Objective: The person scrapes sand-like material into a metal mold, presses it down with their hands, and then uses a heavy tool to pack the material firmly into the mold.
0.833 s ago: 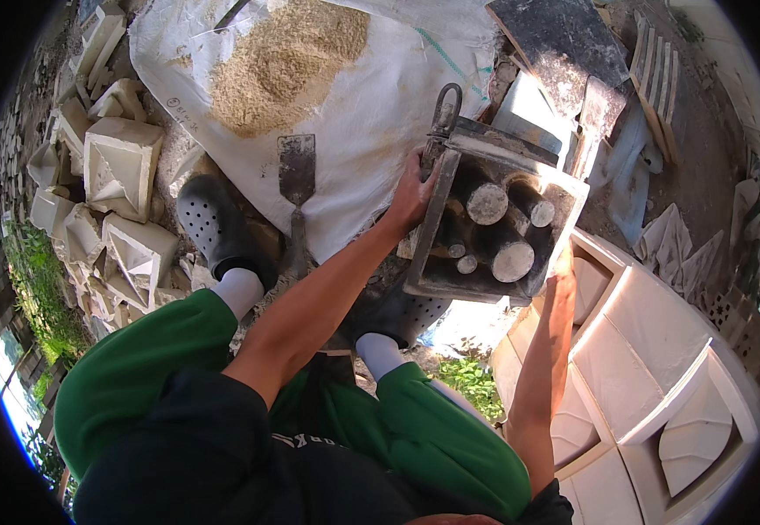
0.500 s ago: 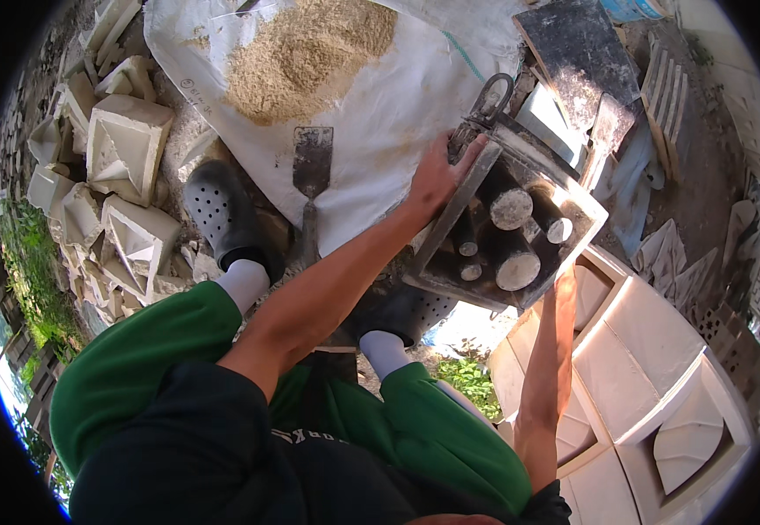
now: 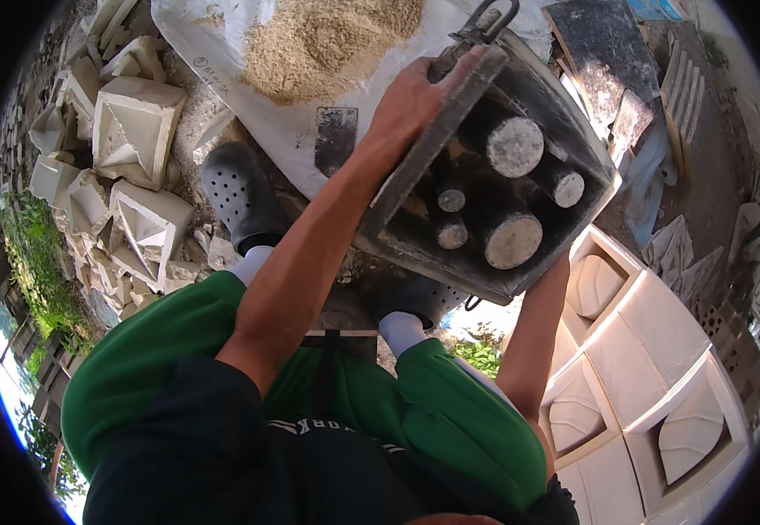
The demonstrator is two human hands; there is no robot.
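Metal mould [image 3: 494, 166] tilted, open face toward camera, long axis upper-left to lower-right.
Left hand [image 3: 411, 96] grips its upper edge; right hand hidden beneath, grip unclear.

A heap of sand [image 3: 327, 39] sits on a white sack [image 3: 223, 52], a flat trowel [image 3: 336, 140] lying just below it. Pale cast blocks [image 3: 135, 131] are piled at left, and white moulds [image 3: 660, 350] line up at right.

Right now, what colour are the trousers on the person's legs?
Bright green trousers, plain with no pattern, seen best in the head view.
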